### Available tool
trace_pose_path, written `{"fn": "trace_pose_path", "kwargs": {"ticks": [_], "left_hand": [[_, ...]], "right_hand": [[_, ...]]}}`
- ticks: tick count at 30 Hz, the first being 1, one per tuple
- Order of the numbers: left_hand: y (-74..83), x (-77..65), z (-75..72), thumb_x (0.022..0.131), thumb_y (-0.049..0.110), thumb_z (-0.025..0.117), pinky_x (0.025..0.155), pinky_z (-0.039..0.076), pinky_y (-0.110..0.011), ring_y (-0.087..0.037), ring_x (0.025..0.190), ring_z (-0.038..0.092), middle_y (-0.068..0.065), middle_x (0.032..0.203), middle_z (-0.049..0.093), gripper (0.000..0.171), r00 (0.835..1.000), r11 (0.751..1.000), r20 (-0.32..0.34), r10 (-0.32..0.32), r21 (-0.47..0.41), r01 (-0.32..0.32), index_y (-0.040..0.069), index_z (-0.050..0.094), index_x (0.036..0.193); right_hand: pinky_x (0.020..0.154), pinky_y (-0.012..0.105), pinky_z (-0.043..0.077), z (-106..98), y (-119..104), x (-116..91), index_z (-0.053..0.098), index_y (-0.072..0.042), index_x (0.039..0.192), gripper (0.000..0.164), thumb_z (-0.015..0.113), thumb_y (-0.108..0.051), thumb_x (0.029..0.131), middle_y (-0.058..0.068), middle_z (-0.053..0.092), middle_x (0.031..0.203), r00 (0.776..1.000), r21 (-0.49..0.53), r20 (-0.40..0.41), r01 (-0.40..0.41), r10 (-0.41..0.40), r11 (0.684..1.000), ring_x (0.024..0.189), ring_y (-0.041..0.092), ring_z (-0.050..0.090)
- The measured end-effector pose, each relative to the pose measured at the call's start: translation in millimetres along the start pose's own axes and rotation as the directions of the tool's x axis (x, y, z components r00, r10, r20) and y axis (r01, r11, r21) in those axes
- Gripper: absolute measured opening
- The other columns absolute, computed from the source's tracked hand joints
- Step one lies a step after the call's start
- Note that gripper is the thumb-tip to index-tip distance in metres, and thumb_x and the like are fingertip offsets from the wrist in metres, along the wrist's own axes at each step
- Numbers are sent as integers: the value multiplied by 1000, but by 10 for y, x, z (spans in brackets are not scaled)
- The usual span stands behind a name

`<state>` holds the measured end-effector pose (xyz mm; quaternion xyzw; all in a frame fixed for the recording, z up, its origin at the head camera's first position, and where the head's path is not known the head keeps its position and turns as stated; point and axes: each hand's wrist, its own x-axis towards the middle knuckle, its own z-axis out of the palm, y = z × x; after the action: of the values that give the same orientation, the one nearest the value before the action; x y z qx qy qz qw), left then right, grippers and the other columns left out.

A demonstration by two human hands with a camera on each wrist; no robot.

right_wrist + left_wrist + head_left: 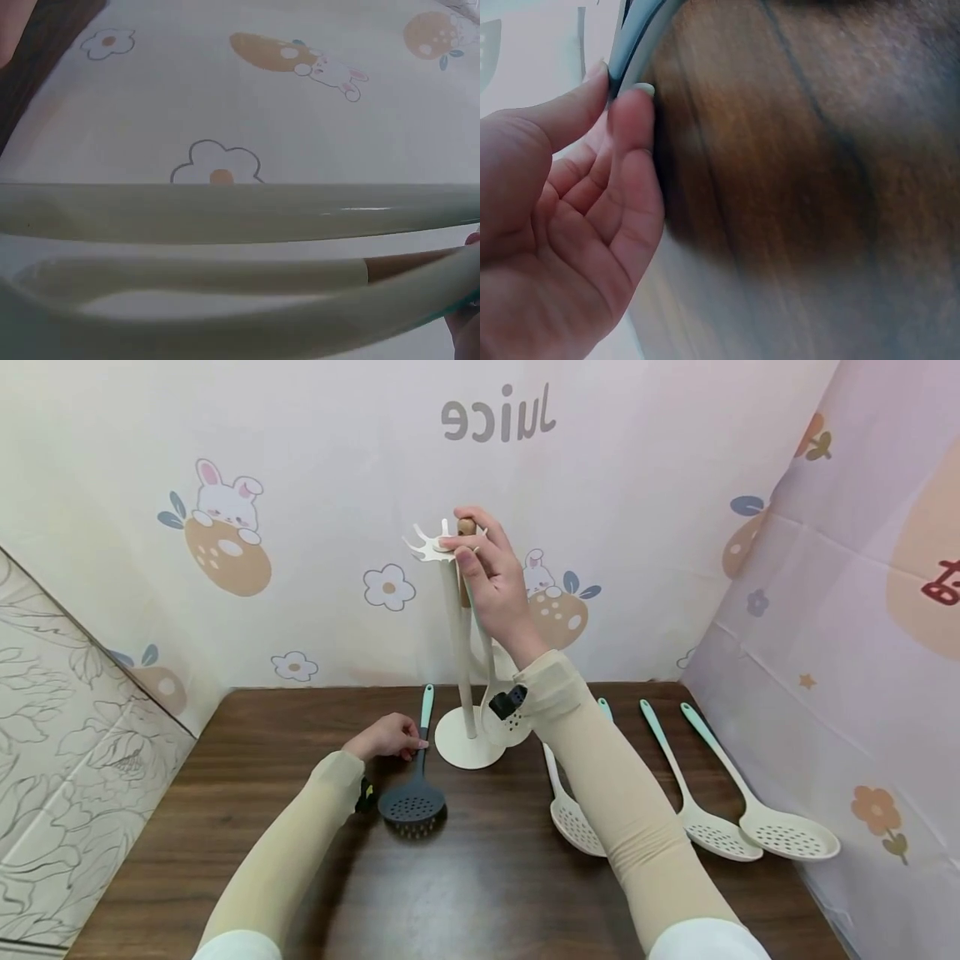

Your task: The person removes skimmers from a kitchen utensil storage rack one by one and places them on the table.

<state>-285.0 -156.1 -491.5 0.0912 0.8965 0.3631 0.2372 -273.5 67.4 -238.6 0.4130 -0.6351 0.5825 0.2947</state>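
Left of the stand [462, 664], your left hand [386, 737] pinches the dark spoon [412, 804] by its handle, just below the green part. You can't quite tell if the spoon's head rests on the worktop [225, 760] or is just over it. The spoon looks light and stiff, so it should lift easily and not bend much. It may be a bit slippery, and the wide head could tip down, so hold the handle firmly. A small bump shouldn't break it.

Up high, your right hand [498, 589] is at the hooks [431, 547], fingers bent, next to a wooden handle [466, 589]. You can't tell if it is pinching anything. Mind those hooks: they stick out and look thin.

You have bare wood in front of the dark spoon. Behind, the wall [322, 527] rises at the back edge, so go gently there. To the right, your arm crosses over one of three white spoons [716, 835], so don't knock them.
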Motion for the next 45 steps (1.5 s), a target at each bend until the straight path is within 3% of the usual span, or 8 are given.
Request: {"fn": "trace_pose_path", "kwargs": {"ticks": [7, 14, 20, 27, 35, 45], "left_hand": [[-43, -10, -20, 93, 23, 72, 64, 52, -32, -19, 68, 65, -7, 79, 67, 22, 1000, 999, -6, 11, -35, -11, 4, 64, 85], [-79, 2, 12, 93, 24, 72, 62, 51, -31, -18, 68, 65, -7, 79, 66, 22, 1000, 998, -14, 17, -55, -18, 5, 64, 88], [-60, -1, -11, 93, 24, 73, 64, 52, -31, -18, 68, 65, -7, 79, 66, 22, 999, 998, -29, 12, -55, -14, 4, 63, 87], [-69, 0, -16, 93, 24, 72, 64, 52, -31, -18, 68, 64, -7, 80, 65, 22, 999, 999, -34, 23, -42, -25, 5, 63, 87], [-115, -8, 25, 93, 24, 72, 63, 51, -31, -18, 68, 63, -6, 79, 65, 22, 999, 997, -48, 10, -73, -14, 5, 62, 88], [-132, -19, 48, 93, 25, 72, 60, 49, -30, -19, 66, 64, -7, 77, 65, 23, 998, 997, -53, 15, -75, -19, 5, 63, 88]], "right_hand": [[103, 32, 42, 25, -16, 2, 65, 12, 108, 19, 48, 9, 100, 29, 42, 142, 998, 38, -13, -61, 61, 997, 133, 33, 46], [93, 26, 45, -14, -13, -2, 68, 9, 109, 19, 52, 5, 100, 23, 48, 142, 998, -11, -25, -62, 62, 998, 133, 26, 48], [93, 26, 44, -30, -58, 25, 67, 11, 109, 19, 52, 4, 100, 27, 47, 141, 998, -38, -19, -52, 52, 998, 131, 30, 49], [89, 25, 46, -72, 162, 25, 69, 7, 109, 18, 55, 2, 99, 20, 50, 142, 996, -47, -76, -55, 51, 997, 127, 28, 53], [101, 26, 42, -3, 341, 23, 76, -3, 107, 15, 68, -4, 94, 7, 54, 140, 987, -229, -162, -40, 2, 973, 120, 10, 54], [97, 27, 43, 31, 355, 36, 76, -3, 105, 15, 71, -11, 93, 16, 53, 136, 980, -271, -198, -32, -23, 962, 112, 21, 57]]}}
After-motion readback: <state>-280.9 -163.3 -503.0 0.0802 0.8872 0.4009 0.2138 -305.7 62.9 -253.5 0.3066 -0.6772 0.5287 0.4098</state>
